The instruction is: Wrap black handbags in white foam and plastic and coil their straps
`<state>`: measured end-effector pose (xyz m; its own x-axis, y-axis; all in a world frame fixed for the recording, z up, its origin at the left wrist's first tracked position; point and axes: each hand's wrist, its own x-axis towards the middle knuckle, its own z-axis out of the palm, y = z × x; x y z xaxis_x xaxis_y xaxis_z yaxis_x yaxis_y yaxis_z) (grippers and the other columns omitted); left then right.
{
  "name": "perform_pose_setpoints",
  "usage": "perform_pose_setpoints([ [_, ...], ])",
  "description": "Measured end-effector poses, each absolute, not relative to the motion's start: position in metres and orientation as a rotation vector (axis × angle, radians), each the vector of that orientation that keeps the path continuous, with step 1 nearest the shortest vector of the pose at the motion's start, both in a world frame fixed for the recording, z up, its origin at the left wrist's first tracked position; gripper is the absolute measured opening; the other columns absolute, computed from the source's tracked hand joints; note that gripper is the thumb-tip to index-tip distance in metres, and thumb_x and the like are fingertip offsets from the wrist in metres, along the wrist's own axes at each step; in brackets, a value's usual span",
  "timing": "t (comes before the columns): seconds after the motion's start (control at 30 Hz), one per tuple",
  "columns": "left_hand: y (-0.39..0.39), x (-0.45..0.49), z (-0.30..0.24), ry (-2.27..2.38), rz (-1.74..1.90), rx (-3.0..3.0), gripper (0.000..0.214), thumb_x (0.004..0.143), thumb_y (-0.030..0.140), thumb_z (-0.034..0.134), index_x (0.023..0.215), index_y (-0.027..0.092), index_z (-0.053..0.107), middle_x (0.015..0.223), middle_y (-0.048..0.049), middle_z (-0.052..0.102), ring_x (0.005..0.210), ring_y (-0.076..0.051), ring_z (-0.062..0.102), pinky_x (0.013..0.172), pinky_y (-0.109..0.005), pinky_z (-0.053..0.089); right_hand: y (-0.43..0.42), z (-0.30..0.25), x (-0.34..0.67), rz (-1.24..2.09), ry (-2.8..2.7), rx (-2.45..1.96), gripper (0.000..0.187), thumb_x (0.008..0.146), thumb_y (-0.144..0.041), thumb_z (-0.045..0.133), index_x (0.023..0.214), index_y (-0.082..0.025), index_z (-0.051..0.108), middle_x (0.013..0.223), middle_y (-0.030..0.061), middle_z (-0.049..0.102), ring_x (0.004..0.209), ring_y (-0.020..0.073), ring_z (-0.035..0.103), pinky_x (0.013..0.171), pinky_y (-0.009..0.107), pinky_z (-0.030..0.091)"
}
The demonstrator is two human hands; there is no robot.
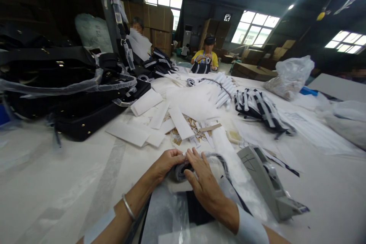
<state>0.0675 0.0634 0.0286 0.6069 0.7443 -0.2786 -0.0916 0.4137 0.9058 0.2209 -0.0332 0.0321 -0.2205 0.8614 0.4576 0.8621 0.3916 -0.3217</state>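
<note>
My left hand (168, 162) pinches the upper edge of a rolled-up, plastic-wrapped dark strap (180, 172) with its fingertips. Flat and stretched out, the fingers of my right hand (203, 183) lie over the right side of that roll, touching it. Under both hands is a black piece (197, 207) covered partly by clear plastic and white sheet, perhaps a bag; its full shape is hidden. A wrapped handle-like loop (222, 162) curves behind my right hand.
A grey tape dispenser (264, 183) stands to the right. Ahead lie white paper strips (181, 122), small tan pieces (177, 137) and wrapped black straps (257, 108). Black bags (85, 118) are piled at left. A person in yellow (204, 59) works across the table (57, 183).
</note>
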Motion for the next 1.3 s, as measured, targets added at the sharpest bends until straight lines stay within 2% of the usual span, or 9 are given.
perform_pose_setpoints([
  [0.13,0.062,0.068,0.03,0.777,0.6,0.995,0.046,0.061,0.046,0.083,0.086,0.013,0.065,0.082,-0.0056,0.068,0.069,-0.014,0.059,0.066,-0.026,0.043,-0.033,0.037,0.226,0.001,-2.094,-1.445,0.057,0.099,-0.022,0.046,0.152,-0.017,0.028,0.148,0.014,0.048,0.142,0.0304,0.036,0.113,0.063,0.034],
  [0.27,0.062,0.066,0.031,0.762,0.58,0.987,0.042,0.064,0.045,0.081,0.082,0.012,0.065,0.076,-0.0036,0.067,0.066,-0.013,0.057,0.065,-0.024,0.041,-0.037,0.042,0.226,-0.133,-2.22,-1.414,0.065,0.095,-0.022,0.054,0.152,-0.008,0.026,0.147,0.0168,0.048,0.145,0.0317,0.03,0.119,0.06,0.025],
  [0.43,0.064,0.069,0.029,0.794,0.581,0.963,0.04,0.061,0.038,0.083,0.083,0.011,0.065,0.076,-0.0047,0.068,0.066,-0.013,0.058,0.065,-0.025,0.042,-0.037,0.042,0.221,-0.201,-2.319,-1.386,0.07,0.092,-0.023,0.059,0.151,-0.005,0.028,0.15,0.0199,0.043,0.145,0.0321,0.03,0.12,0.057,0.025],
  [0.53,0.067,0.071,0.029,0.824,0.584,0.959,0.038,0.058,0.036,0.083,0.081,0.011,0.066,0.073,-0.0043,0.068,0.062,-0.013,0.058,0.062,-0.024,0.041,-0.033,0.054,0.231,-0.005,-2.247,-1.381,0.062,0.094,-0.026,0.057,0.149,-0.01,0.034,0.145,0.0173,0.05,0.14,0.0313,0.039,0.117,0.058,0.029],
  [0.67,0.069,0.07,0.034,0.834,0.569,0.974,0.037,0.057,0.038,0.082,0.08,0.012,0.066,0.069,-0.0029,0.069,0.057,-0.012,0.057,0.058,-0.023,0.042,-0.035,0.088,0.285,0.281,-1.755,-1.611,0.042,0.096,-0.035,0.052,0.136,-0.024,0.054,0.131,0.008,0.064,0.127,0.0268,0.056,0.11,0.049,0.042],
  [0.83,0.076,0.067,0.034,0.876,0.512,0.956,0.048,0.053,0.045,0.086,0.085,0.014,0.069,0.074,-0.0042,0.072,0.062,-0.016,0.063,0.06,-0.023,0.048,-0.081,0.12,0.409,0.467,-1.294,-1.945,0.038,0.085,-0.049,0.06,0.107,-0.022,0.074,0.112,0.0074,0.073,0.108,0.0293,0.065,0.099,0.043,0.048],
  [1.0,0.081,0.066,0.033,0.889,0.448,0.952,0.049,0.053,0.043,0.089,0.087,0.015,0.069,0.075,-0.0049,0.073,0.066,-0.02,0.068,0.061,-0.025,0.054,-0.149,0.111,0.485,0.775,-1.087,-2.243,0.042,0.072,-0.056,0.068,0.086,-0.018,0.077,0.092,0.0081,0.075,0.092,0.0291,0.066,0.085,0.04,0.049],
  [1.13,0.079,0.066,0.038,0.922,0.463,0.921,0.047,0.053,0.038,0.09,0.088,0.015,0.07,0.079,-0.0061,0.074,0.069,-0.022,0.07,0.062,-0.026,0.057,-0.164,0.09,0.493,1.093,-0.927,-2.096,0.044,0.073,-0.057,0.069,0.089,-0.017,0.076,0.089,0.0064,0.073,0.084,0.021,0.063,0.079,0.034,0.047],
  [1.3,0.078,0.068,0.044,0.975,0.472,0.909,0.039,0.056,0.03,0.086,0.088,0.015,0.069,0.079,-0.0073,0.075,0.065,-0.021,0.07,0.059,-0.026,0.057,-0.163,0.078,0.489,1.076,-0.863,-1.958,0.04,0.067,-0.052,0.075,0.081,-0.014,0.076,0.081,0.0056,0.07,0.077,0.0185,0.058,0.08,0.034,0.043],
])
